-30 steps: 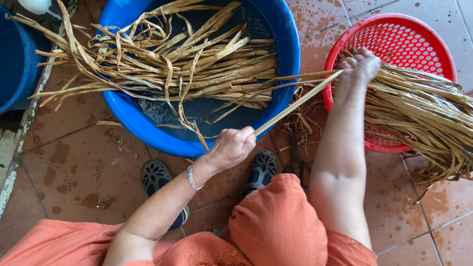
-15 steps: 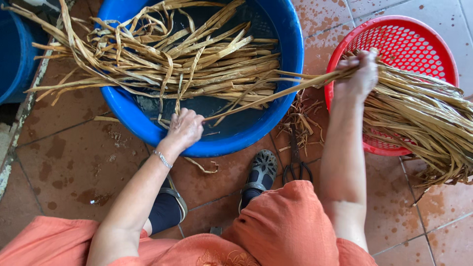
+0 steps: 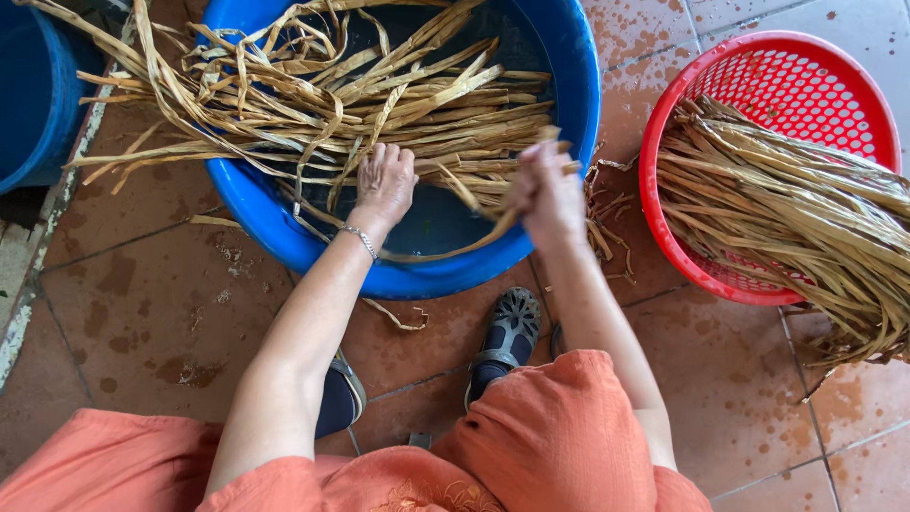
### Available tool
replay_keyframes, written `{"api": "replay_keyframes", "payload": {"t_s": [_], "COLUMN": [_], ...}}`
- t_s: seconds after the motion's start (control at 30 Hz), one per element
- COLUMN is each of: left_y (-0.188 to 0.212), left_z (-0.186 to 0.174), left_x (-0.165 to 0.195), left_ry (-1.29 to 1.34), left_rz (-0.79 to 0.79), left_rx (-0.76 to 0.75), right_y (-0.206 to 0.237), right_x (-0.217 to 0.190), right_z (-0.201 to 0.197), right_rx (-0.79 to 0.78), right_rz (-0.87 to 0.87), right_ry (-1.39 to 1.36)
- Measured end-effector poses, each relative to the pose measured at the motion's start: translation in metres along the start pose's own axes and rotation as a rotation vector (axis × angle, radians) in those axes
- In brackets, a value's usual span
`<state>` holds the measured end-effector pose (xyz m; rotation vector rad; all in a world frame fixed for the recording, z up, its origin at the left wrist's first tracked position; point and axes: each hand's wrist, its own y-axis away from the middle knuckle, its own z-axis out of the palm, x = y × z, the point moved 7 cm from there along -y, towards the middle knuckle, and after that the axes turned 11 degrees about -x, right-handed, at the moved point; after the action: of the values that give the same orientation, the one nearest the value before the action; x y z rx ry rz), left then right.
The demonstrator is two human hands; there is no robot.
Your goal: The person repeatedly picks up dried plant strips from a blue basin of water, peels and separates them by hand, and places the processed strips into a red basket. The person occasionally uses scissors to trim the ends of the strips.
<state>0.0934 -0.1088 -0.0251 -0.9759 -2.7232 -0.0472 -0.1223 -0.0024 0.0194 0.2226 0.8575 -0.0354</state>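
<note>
Left hand (image 3: 384, 182) rests fingers spread on the dried leaf strips (image 3: 379, 104) in the blue tub (image 3: 578, 85), grasping none. Right hand (image 3: 545, 190), blurred, fingers clenched around one strip (image 3: 479, 204) at the tub's 4 o'clock rim. Red basket (image 3: 664, 218) at 3 o'clock holds more strips.

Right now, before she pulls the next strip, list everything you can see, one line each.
Blue basin: one, blue, top centre, water inside.
Soaking strips: many, tan, lying across the blue basin.
Red basket: one, red, perforated, right.
Basket strips: a bundle, tan, in the red basket, trailing over its rim.
Second tub: one, blue, left edge, partly cut off.
Floor tiles: reddish, wet patches.
Sandals: two, dark, under the knees.
Bracelet: one, silver, left wrist.
Left hand: on the soaking strips.
Right hand: blurred, gripping a strip.
</note>
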Motion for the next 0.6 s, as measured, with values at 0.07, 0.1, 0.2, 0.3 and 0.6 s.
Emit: {"api": "replay_keyframes", "payload": {"t_s": [0.07, 0.1, 0.2, 0.3, 0.6], "left_y": [-0.006, -0.006, -0.008, -0.002, -0.015], "left_z": [0.003, 0.005, 0.006, 0.007, -0.004], "left_x": [-0.005, -0.008, -0.016, -0.011, -0.002], "left_ry": [0.029, 0.132, 0.443, 0.773, 1.109], "left_rz": [-0.033, -0.05, -0.125, -0.152, -0.179], "left_rx": [-0.015, -0.051, -0.211, -0.408, -0.242], "right_y": [0.007, 0.014, 0.031, 0.039, 0.03], "right_x": [-0.028, -0.041, -0.076, -0.083, -0.032], "right_z": [-0.018, -0.027, -0.043, -0.056, -0.046], "right_rx": [0.043, 0.067, 0.037, 0.031, 0.077], "right_rz": [-0.038, -0.051, -0.136, -0.165, -0.003], "right_ry": [-0.152, -0.13, -0.046, -0.093, 0.05]}}
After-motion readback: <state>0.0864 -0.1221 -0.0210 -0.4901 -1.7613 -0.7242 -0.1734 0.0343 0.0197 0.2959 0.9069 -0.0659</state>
